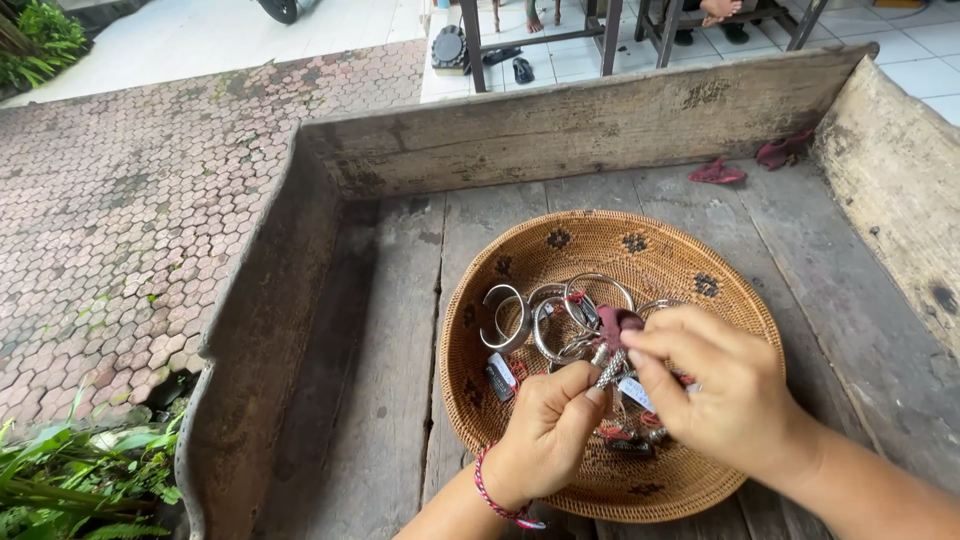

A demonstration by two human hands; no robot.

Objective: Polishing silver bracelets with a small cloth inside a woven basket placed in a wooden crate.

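Observation:
A round woven basket (520, 255) sits on a weathered wooden platform and holds several silver bangles (545, 315) with small tags. My left hand (545, 425), with a red braided band on the wrist, pinches a small silver piece (607, 368) over the basket. My right hand (725, 385) holds the same piece from the right, with a dark red cloth (617, 322) pressed on its top end. A wide silver cuff (503, 317) lies at the left inside the basket.
The platform has raised wooden walls at the back (590, 125), left (255, 330) and right (895, 180). Two red cloth scraps (718, 173) lie at the back right. Brick paving (130, 200) lies to the left, plants (70, 480) at bottom left, chair legs and feet beyond.

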